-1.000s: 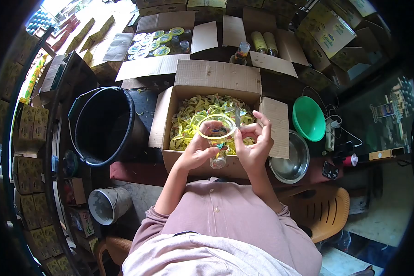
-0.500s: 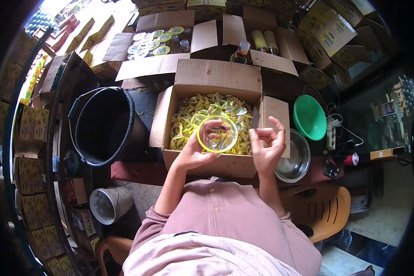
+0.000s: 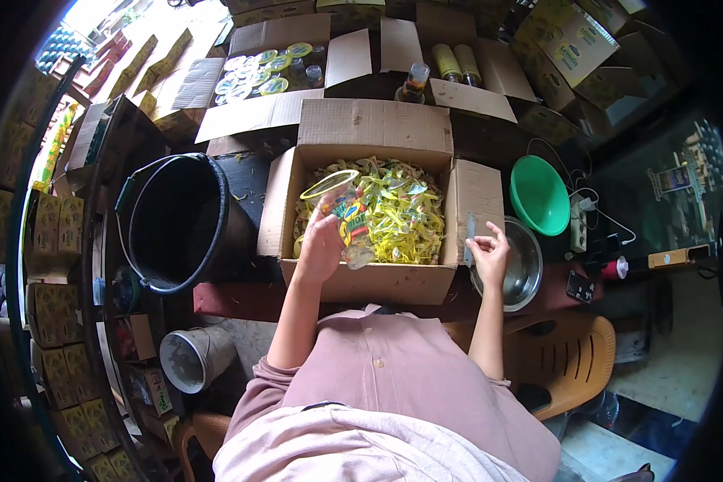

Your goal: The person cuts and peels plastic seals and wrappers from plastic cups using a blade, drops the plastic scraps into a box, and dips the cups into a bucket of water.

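My left hand [image 3: 321, 247] is closed around a clear plastic cup [image 3: 352, 215] with a printed green and red label and a yellow rim. The cup tilts above the left part of an open cardboard box [image 3: 373, 283]. Inside the box lies a heap of yellow and clear plastic scraps [image 3: 406, 209]. Between thumb and fingers, my right hand [image 3: 492, 253] pinches a thin, flat grey blade [image 3: 470, 238], over the box's right flap. The blade points upward, apart from the cup.
Left of the box stands a black bucket [image 3: 226, 241], with a grey pail [image 3: 217, 353] lower down. A green bowl [image 3: 538, 197] and a metal bowl [image 3: 526, 273] are at the right. Behind are a carton of lidded cups [image 3: 253, 76], a bottle [image 3: 414, 83] and another carton [image 3: 474, 100].
My left hand has moved left and turned the cup from rim-facing to sideways, showing its label. My right hand, with the blade, has moved right and slightly down, away from the cup.
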A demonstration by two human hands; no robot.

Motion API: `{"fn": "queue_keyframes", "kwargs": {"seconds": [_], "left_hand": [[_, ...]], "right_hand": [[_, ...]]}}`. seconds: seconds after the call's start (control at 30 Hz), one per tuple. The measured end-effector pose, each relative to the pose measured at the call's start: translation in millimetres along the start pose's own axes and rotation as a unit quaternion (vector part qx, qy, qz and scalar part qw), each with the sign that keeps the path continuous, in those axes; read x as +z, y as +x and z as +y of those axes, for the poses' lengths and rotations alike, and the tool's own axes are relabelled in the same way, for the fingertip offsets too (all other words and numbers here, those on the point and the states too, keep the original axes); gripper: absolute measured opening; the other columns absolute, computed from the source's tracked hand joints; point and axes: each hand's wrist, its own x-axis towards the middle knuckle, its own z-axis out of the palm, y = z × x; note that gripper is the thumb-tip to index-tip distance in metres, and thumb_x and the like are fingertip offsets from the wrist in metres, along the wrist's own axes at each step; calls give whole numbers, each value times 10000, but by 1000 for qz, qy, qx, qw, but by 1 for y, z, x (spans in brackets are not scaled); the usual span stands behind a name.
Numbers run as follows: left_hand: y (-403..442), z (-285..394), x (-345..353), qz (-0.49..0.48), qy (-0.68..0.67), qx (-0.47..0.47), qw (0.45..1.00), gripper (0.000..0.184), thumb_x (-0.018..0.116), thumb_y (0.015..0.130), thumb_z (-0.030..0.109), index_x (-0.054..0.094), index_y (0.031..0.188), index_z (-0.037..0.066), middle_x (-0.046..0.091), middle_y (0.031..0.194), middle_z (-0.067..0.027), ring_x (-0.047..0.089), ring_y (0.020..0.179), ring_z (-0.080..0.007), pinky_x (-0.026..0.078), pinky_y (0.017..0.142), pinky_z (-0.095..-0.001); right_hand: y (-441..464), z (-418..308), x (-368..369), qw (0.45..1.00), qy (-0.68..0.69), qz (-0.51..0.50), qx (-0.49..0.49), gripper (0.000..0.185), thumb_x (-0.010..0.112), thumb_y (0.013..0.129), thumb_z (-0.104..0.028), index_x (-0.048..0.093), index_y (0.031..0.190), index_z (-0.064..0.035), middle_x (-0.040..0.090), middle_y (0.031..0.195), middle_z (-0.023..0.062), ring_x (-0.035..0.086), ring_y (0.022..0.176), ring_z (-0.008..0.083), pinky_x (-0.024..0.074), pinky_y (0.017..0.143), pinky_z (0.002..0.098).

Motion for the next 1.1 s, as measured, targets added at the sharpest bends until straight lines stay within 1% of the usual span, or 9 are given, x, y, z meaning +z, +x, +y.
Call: {"fn": "queue_keyframes", "kwargs": {"seconds": [0.3,0.43,0.53,0.63,0.73,0.93,1.03,1.07,1.1], "left_hand": [[5,7,-1,1,-6,28,1000,539,494,827,202,298,1301,40,397,1274,-141,453,1118,-214,429,881,-387],[4,5,-1,28,79,22,996,568,492,825,308,317,1308,65,408,1275,-121,450,1113,-195,428,859,-366],[4,-2,-2,19,75,22,997,557,465,846,316,305,1310,53,391,1293,-127,451,1113,-197,407,886,-382],[4,-7,0,11,77,10,997,564,470,846,313,297,1310,44,369,1306,-141,456,1106,-201,410,896,-383],[3,-6,-2,8,76,17,997,566,476,844,319,298,1310,52,382,1298,-133,460,1100,-196,421,886,-373],[1,-5,-7,17,51,26,998,506,480,836,224,329,1284,43,410,1264,-146,467,1095,-212,422,888,-380],[1,-7,-6,20,30,23,999,478,480,833,168,341,1269,29,409,1255,-164,466,1101,-230,408,910,-392],[1,-8,-6,21,32,23,999,476,480,834,168,341,1267,29,410,1253,-166,464,1103,-230,404,915,-391],[2,-8,-4,23,29,19,999,473,479,834,165,342,1267,28,412,1251,-167,462,1105,-231,400,920,-392]], "right_hand": [[0,-10,-16,965,-214,115,-103,463,746,598,-78,571,1024,-37,617,740,61,538,575,165,446,552,297],[5,37,-66,952,-182,238,58,353,747,618,-146,602,930,-64,624,700,54,555,555,174,445,542,299],[7,111,-85,905,-395,113,107,136,614,692,-122,639,807,-53,654,759,115,632,713,273,486,647,339],[31,185,-81,880,-252,173,363,235,524,729,-201,644,797,-11,630,803,191,591,815,377,463,674,390],[29,215,-84,928,-357,28,100,315,493,718,-241,647,833,8,623,817,222,593,815,376,446,705,411],[31,209,-90,937,-194,132,258,242,512,707,-150,662,817,5,615,767,231,613,738,364,463,618,367],[28,175,-96,963,-104,78,237,132,600,673,-97,674,740,-11,626,738,200,632,716,315,472,601,348],[17,153,-98,935,-354,-1,23,129,674,616,-106,676,706,-13,642,695,161,644,672,236,481,619,326],[17,154,-99,935,-352,3,36,146,691,600,-111,678,708,-14,644,688,154,643,664,223,483,618,322]]}}
